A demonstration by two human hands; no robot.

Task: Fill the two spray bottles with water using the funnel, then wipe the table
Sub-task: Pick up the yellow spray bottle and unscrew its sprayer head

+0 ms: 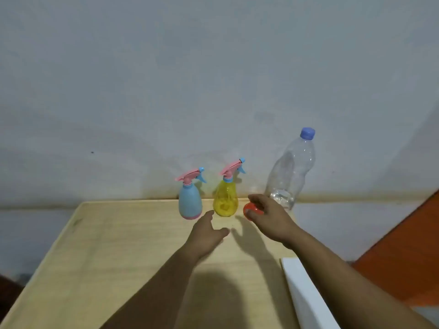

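Two spray bottles stand at the far edge of the wooden table [107,257]: a blue one [190,200] and, to its right, a yellow one [225,200], both with pink trigger heads on. My right hand [268,219] grips a red funnel [250,211] lying just right of the yellow bottle; most of the funnel is hidden by my fingers. Behind that hand stands a clear plastic water bottle [292,172] with a blue cap and a little water at the bottom. My left hand [206,233] hovers open, fingers pointing toward the gap between the spray bottles.
A white folded cloth or sheet [306,298] lies at the table's right front edge. A grey wall rises right behind the bottles. An orange surface [403,257] shows to the right, beyond the table.
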